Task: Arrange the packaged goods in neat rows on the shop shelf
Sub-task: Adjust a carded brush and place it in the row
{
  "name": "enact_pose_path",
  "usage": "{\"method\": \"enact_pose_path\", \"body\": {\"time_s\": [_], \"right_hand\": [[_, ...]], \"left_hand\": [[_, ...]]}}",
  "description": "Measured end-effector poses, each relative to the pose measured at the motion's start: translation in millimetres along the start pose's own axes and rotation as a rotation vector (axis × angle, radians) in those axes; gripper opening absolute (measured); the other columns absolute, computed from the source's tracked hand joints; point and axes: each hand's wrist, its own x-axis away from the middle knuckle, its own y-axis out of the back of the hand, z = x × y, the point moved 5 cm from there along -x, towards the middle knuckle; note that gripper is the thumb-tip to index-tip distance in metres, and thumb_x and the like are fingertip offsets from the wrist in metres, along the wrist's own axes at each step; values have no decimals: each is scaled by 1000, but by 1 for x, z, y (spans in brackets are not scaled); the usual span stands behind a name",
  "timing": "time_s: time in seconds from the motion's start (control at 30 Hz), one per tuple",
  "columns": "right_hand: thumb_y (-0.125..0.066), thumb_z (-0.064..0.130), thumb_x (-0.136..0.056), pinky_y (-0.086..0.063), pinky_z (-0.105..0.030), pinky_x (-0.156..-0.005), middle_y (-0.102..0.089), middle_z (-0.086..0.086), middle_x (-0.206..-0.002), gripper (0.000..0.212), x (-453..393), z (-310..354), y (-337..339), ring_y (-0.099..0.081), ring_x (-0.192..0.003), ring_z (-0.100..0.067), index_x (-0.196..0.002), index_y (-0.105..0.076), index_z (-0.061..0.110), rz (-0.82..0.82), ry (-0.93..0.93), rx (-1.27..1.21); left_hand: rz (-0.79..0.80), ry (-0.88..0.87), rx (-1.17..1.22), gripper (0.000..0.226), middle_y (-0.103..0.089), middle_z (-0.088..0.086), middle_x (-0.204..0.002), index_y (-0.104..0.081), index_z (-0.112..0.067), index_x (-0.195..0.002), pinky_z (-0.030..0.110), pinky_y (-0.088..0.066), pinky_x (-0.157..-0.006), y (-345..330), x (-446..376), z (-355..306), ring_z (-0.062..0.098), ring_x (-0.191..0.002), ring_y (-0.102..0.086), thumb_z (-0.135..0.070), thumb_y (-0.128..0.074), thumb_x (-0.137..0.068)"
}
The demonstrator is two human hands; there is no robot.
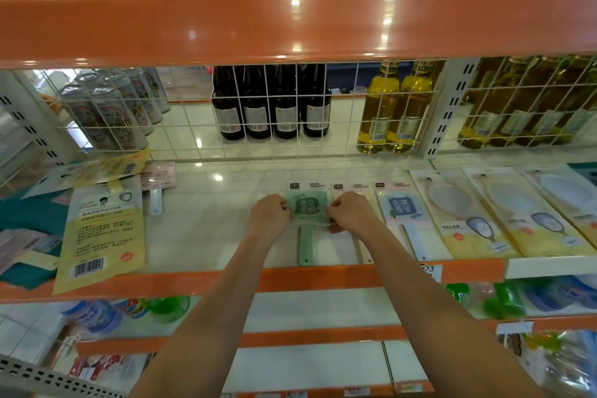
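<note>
Both hands, left point(269, 215) and right point(350, 213), pinch the green fan pack point(307, 208); sliding it right could ride over the blue fan pack point(403, 207), spoiling the row.

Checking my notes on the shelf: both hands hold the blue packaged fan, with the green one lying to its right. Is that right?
Colours swapped. The head view shows the left hand and right hand holding the green packaged fan, with the blue packaged fan lying to its right.

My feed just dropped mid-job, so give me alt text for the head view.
Both hands, left hand and right hand, pinch the sides of a green packaged fan lying flat on the white shelf, beside a blue packaged fan. Yellow packets lie jumbled to the left; bottles stand behind a wire grid.
</note>
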Motion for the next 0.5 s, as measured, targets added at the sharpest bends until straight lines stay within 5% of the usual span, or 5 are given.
{"method": "enact_pose_path", "body": {"time_s": [0.23,0.5], "right_hand": [[-54,18,-93,-56,-39,-86,-73,-13,-85,24,1,5,1,-73,-77,-23,-99,-65,-2,-2,-1,20],[-52,20,-95,-57,-34,-82,-73,-12,-87,24,8,8,0,-72,-77,-21,-100,-65,1,-16,-10,57]], "left_hand": [[11,20,27,25,-65,7,-113,-61,-9,-116,27,-44,-77,-2,3,6,22,-96,-62,-19,-53,-95],[5,12,-26,29,-62,8,-120,-56,-7,-122,25,-39,-79,-1,7,2,22,-110,-57,-18,-51,-96]]}}
